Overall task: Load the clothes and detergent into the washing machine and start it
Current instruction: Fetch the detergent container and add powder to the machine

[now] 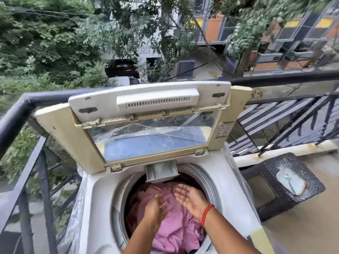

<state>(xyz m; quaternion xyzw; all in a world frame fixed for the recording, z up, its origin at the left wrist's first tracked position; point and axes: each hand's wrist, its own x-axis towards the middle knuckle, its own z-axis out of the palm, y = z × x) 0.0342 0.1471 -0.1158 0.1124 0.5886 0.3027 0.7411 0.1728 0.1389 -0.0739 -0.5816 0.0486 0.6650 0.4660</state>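
Head view: a top-loading washing machine (227, 182) stands on a balcony, its white body yellowed at the edges and its front half cut off by the bottom of the frame. The lid (146, 125) is folded up and back at 12 o'clock from the drum, showing a clear window panel with loose plastic film across it and a vented white strip along its upper part. Just below the lid's hinge edge, a small grey detergent drawer (161, 172) juts out over the drum's 12 o'clock rim.

The clothes (176, 233) lie inside the round drum: a crumpled heap of pink fabric, with darker maroon cloth at its 9 o'clock edge, filling the tub to near the rim.

Both hands are over the heap. The left hand (156, 209) is blurred, its back facing up, fingers toward the fabric; whether they hold or merely touch the cloth I cannot tell. The right hand (190, 197), at 3 o'clock from the left, is spread with straight fingers and palm facing left, gripping nothing. A red thread band (206, 215) circles its wrist.

At 3 o'clock from the machine sits a dark woven stool (271, 202), and a black railing (23, 110) runs behind.
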